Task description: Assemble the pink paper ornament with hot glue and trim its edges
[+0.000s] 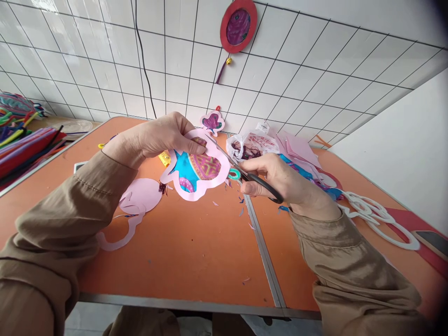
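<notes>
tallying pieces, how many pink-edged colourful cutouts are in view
2: a cutout in the left hand, a smaller cutout against the tiled wall; others may hide in the paper pile.

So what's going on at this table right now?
A person holds a pink-edged paper cutout in the left hand above the orange table. The right hand holds scissors, blades at the cutout's upper right edge. Small paper snippets lie beneath, a pink offcut sits to the left, and pipe cleaners are piled at the far left.

Pink-edged paper cutout (194, 173) held above table; scissors (245, 175) at edge.
</notes>
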`<move>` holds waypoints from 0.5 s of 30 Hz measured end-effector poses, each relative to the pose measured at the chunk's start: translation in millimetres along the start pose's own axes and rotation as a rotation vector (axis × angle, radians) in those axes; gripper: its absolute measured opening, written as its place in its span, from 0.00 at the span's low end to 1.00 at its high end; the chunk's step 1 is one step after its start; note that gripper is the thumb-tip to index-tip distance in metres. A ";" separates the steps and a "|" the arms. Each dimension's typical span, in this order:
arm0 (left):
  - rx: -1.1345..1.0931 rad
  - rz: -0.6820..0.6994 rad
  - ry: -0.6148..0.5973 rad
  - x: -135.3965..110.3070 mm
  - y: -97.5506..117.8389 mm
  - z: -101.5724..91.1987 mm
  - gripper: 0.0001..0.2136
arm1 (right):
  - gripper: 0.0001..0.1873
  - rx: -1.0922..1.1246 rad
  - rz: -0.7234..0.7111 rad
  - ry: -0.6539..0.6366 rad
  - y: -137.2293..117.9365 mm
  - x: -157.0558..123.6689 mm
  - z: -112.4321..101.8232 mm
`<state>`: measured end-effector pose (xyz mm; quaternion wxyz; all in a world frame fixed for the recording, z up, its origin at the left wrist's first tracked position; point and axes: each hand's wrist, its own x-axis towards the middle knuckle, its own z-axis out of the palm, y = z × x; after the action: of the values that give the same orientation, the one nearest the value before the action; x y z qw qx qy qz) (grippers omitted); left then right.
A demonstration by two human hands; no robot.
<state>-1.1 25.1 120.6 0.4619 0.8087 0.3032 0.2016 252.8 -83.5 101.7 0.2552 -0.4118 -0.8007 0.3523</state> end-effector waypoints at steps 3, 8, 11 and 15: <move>-0.035 -0.051 -0.005 0.1 -0.2 -0.9 0.13 | 0.35 -0.008 0.015 -0.004 0.1 -0.4 0.2; -0.023 -0.090 -0.010 -1.3 2.7 -0.8 0.18 | 0.33 0.004 0.039 0.004 -0.1 -1.7 1.0; -0.031 -0.073 -0.023 -2.5 2.7 0.0 0.18 | 0.33 -0.008 0.047 0.001 0.1 -2.1 1.3; -0.039 -0.057 -0.020 -3.4 2.1 0.6 0.16 | 0.33 -0.010 0.046 -0.005 1.0 -1.4 0.9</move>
<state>-2.6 21.6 122.0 0.4860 0.7926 0.3177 0.1861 253.4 -84.6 100.3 0.2427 -0.4306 -0.7934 0.3552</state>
